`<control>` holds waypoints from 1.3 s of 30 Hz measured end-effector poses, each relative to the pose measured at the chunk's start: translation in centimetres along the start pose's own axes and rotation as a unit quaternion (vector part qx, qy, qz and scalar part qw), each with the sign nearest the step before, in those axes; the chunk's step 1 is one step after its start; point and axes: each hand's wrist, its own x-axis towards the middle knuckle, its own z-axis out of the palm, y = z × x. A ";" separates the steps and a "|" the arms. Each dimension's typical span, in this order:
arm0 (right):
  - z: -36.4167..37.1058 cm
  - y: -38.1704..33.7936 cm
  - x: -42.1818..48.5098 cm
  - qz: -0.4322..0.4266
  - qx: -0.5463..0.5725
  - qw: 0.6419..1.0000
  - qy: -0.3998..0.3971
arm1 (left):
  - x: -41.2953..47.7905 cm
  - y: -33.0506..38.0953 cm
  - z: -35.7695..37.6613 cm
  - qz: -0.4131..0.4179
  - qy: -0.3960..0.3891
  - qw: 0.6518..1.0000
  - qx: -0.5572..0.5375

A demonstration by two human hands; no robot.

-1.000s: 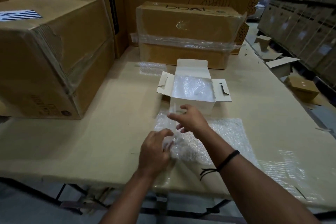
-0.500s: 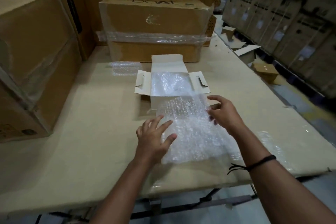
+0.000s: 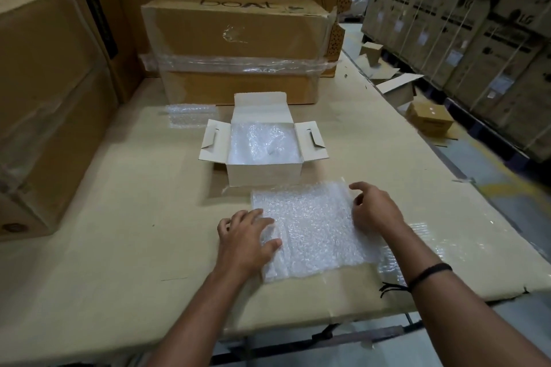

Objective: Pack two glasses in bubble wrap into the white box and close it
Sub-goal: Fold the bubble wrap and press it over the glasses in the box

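Observation:
The white box (image 3: 264,174) stands open in the middle of the table, its lid and both side flaps spread out. Inside it lies a bubble-wrapped bundle (image 3: 262,146); a glass within cannot be made out clearly. Just in front of the box a bubble wrap sheet (image 3: 316,229) lies flat on the table. My left hand (image 3: 244,235) presses on the sheet's left edge with spread fingers. My right hand (image 3: 374,207) rests on the sheet's right edge, fingers loosely bent, index finger extended. No bare glass is visible.
A taped cardboard carton (image 3: 238,48) stands right behind the white box. A big carton (image 3: 44,104) fills the table's left side. A small bubble wrap piece (image 3: 190,113) lies at the back left. More bubble wrap (image 3: 423,241) lies at the right. Stacked cartons (image 3: 477,24) line the aisle.
The bubble wrap sheet, lifted and leaning toward the box before, now lies flat on the table. Both hands moved apart to its left and right edges.

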 end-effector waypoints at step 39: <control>-0.4 -10.8 3.8 -0.218 0.358 0.899 -0.127 | 2.2 -2.5 -6.9 -0.127 0.181 0.846 -0.485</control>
